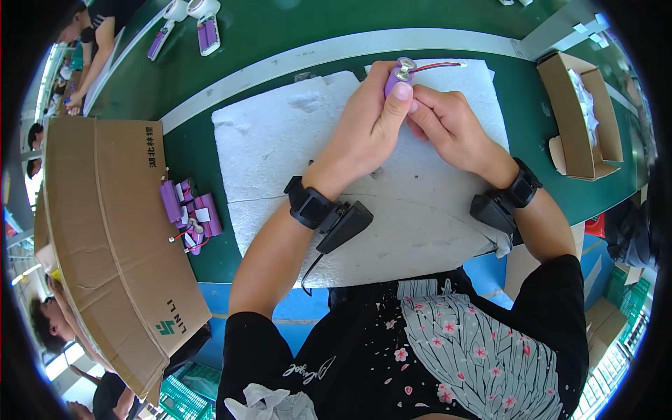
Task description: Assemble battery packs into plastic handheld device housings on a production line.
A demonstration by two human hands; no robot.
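A purple battery pack [392, 83] with bare metal ends is held up over the far part of a white foam sheet [280, 161]. Red and black wires [437, 66] run from its top to the right and end in a small white connector [463, 64]. My left hand [374, 115] is closed round the pack, thumb pressed along its front. Close against it, my right hand [451, 126] has its fingers curled and pinched at the pack's lower right side. What those right fingertips grip is hidden.
Several purple battery packs [206, 210] lie left of the foam, beside a large cardboard box [115, 231]. An open small carton [577, 119] with white wrapping stands at the right. Beyond a pale rail [280, 61] lie more purple packs [208, 36]. Co-workers sit at the left.
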